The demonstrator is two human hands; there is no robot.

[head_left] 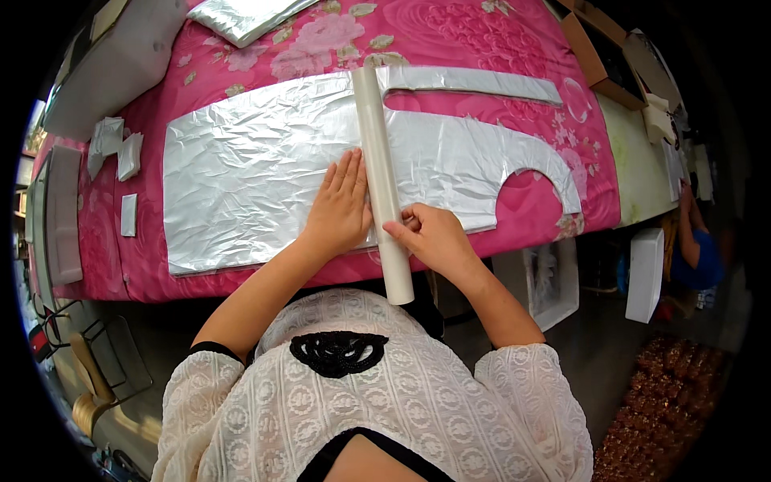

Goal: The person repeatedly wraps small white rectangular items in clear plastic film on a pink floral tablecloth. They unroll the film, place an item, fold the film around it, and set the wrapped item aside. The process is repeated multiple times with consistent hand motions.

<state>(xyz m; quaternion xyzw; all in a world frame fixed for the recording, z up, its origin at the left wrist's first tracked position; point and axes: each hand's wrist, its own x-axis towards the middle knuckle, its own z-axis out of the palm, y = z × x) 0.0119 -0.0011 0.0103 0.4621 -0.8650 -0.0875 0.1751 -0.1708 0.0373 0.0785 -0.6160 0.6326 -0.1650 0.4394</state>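
Note:
A flat, silvery plastic film piece [257, 169] lies on the table, wrinkled on its left side. Its right side has a long strap and a rounded cut-out, like a disposable apron. Across its middle rests a long, pale roller tube [383, 173], whose near end sticks out over the table's edge toward me. My left hand [340, 201] lies flat on the film, fingers stretched together, just left of the tube. Thumb and fingers of my right hand [434, 239] grip the tube from its right side, near the lower end.
Pink flowered cloth [450, 48] covers the table. Small folded plastic packets [129, 157] lie at the left, and a folded silvery bundle [245, 18] at the far side. A cardboard box [604, 60] stands far right. White foam boxes [645, 277] sit below; another person [697, 249] is at right.

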